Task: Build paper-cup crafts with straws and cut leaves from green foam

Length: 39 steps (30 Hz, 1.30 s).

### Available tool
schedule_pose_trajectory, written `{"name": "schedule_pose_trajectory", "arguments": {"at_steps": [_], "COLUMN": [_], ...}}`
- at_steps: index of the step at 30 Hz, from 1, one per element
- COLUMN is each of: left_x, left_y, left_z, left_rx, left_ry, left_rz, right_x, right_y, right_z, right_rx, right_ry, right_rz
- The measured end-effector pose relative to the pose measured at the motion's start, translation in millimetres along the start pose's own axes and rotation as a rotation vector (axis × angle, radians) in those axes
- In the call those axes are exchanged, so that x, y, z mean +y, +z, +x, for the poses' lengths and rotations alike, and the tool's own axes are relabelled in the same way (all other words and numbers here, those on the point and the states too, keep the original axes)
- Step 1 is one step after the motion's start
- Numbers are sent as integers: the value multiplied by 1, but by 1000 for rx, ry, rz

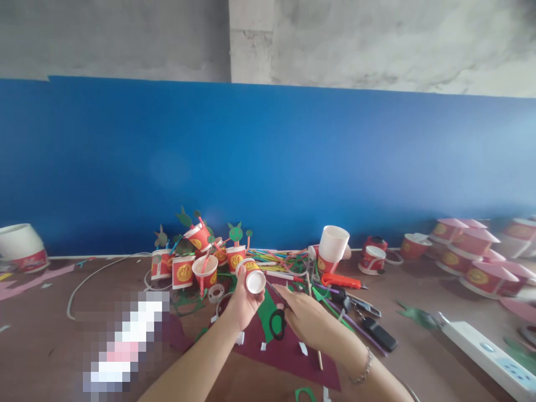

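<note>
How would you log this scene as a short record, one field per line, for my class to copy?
Left hand: holds a red-and-white paper cup
Right hand: holds black-handled scissors, pointed toward that cup
Beneath: dark purple sheet with white scraps
Beyond, left: cups with green cutouts
Far right: pink-topped cups, white power strip
Backdrop: blue partition

The held cup [253, 277] looks smooth and papery, the scissor handles [283, 322] plastic.
</note>
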State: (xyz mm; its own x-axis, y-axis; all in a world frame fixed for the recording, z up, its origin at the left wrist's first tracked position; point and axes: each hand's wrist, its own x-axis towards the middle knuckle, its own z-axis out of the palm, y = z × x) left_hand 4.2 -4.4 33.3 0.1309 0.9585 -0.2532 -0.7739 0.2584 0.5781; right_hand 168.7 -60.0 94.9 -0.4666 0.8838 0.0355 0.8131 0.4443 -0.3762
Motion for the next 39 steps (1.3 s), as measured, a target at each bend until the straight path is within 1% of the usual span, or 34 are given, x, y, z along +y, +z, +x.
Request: {"name": "schedule_pose_trajectory", "arguments": {"at_steps": [2, 5, 7, 11, 20, 26, 28, 30, 31, 33, 35, 36, 37, 38, 39], "left_x": [-1, -2, -4, -5, -6, -5, -5, -5, -4, -4, -3, -2, -2, -2, -2], "left_y": [-1, -2, -3, -4, -7, -6, -5, -4, -3, -1, 0, 1, 1, 1, 1], "left_z": [1, 2, 3, 5, 8, 8, 7, 7, 6, 5, 4, 4, 4, 4, 4], "left_rx": [-22, -62, -80, -89, -103, -73, -65, -63, -68, -88, -108, -111, -111, -107, -101], "left_ry": [15, 24, 24, 30, 17, 4, 0, 3, 6, 14, 21, 25, 28, 31, 32], "left_rz": [-5, -12, -19, -20, -48, -38, -32, -26, -23, -17, -15, -15, -15, -15, -16], "right_x": [-7, -13, -13, -8, -9, -7, -8, -9, -10, -10, -9, -9, -9, -9, -9], "right_y": [1, 9, 15, 23, 21, 23, 22, 21, 19, 16, 14, 13, 13, 13, 14], "right_z": [0, 6, 11, 17, 17, 18, 19, 20, 21, 22, 23, 23, 24, 24, 24], "right_rx": [7, -2, 20, 64, 60, 85, 83, 16, -43, -163, -229, -240, -243, -241, -235], "right_ry": [-16, 47, 77, 83, 95, 91, 101, 194, 261, 367, 395, 390, 389, 391, 391], "right_rz": [-23, -32, -38, -50, -77, -10, 77, 255, 388, 736, 1097, 1236, 1327, 1361, 1335]}}
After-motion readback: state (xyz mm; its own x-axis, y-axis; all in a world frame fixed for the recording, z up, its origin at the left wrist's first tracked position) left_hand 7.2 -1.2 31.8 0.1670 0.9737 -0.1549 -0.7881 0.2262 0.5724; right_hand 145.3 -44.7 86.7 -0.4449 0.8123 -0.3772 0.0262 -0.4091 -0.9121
